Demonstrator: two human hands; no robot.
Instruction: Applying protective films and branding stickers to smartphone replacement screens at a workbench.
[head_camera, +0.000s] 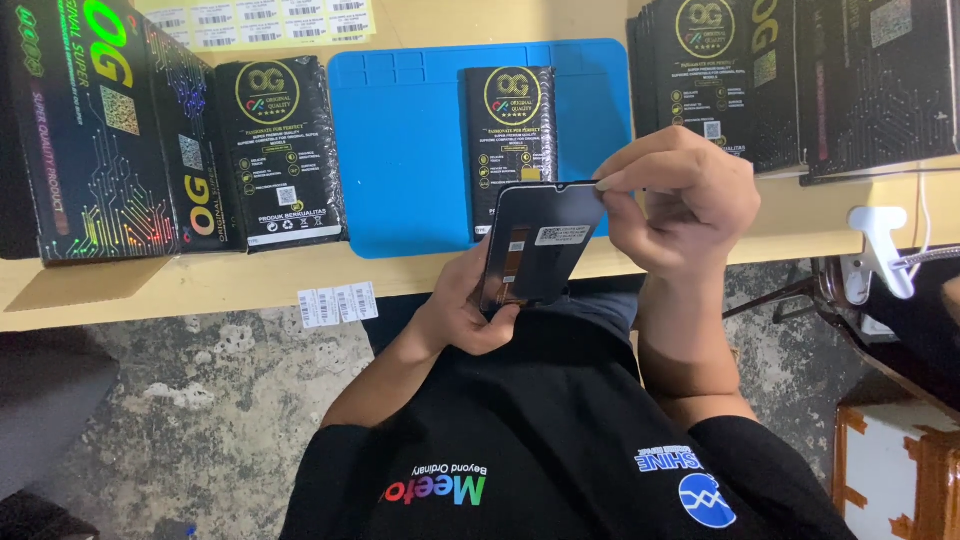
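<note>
I hold a dark phone screen panel (540, 245) upright over my lap, its back towards me, with a white sticker and a brown flex strip on it. My left hand (462, 305) grips its lower left edge from behind, thumb curled under the bottom. My right hand (678, 200) pinches the panel's upper right corner between thumb and forefinger. The panel stands in front of the near edge of the blue mat (400, 150).
A flat black packet (508, 130) lies on the blue mat, and another black packet (280, 150) lies left of it. Large black boxes (90, 130) stand at left, and a row of black boxes (800, 80) at right. Barcode labels (337, 303) sit at the wooden table edge. A white clamp (880, 245) is at right.
</note>
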